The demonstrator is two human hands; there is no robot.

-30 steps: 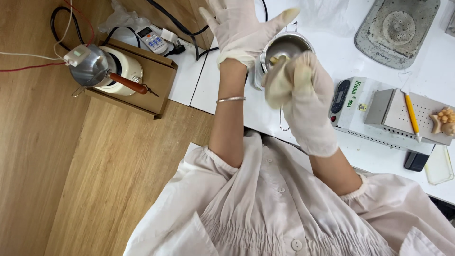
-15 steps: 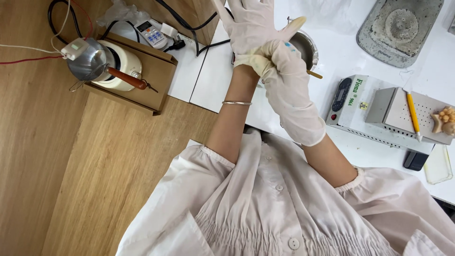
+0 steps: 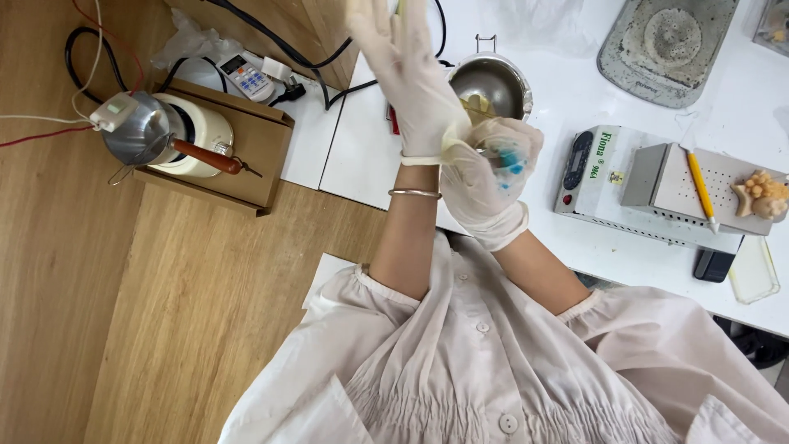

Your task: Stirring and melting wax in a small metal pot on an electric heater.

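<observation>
While the left hand (image 3: 411,74) stretches up with gloved fingers spread wide, the right hand (image 3: 486,168) is closed on the glove cuff (image 3: 427,156) at the left wrist, just above a silver bangle (image 3: 415,194), both raised over the white counter (image 3: 362,148) beside the steel bowl (image 3: 491,82)

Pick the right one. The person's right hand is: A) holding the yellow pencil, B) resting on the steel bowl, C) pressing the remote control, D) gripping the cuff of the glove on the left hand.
D: the gloved right hand pinches the cuff of the white glove at the wrist of the raised left hand.
</observation>
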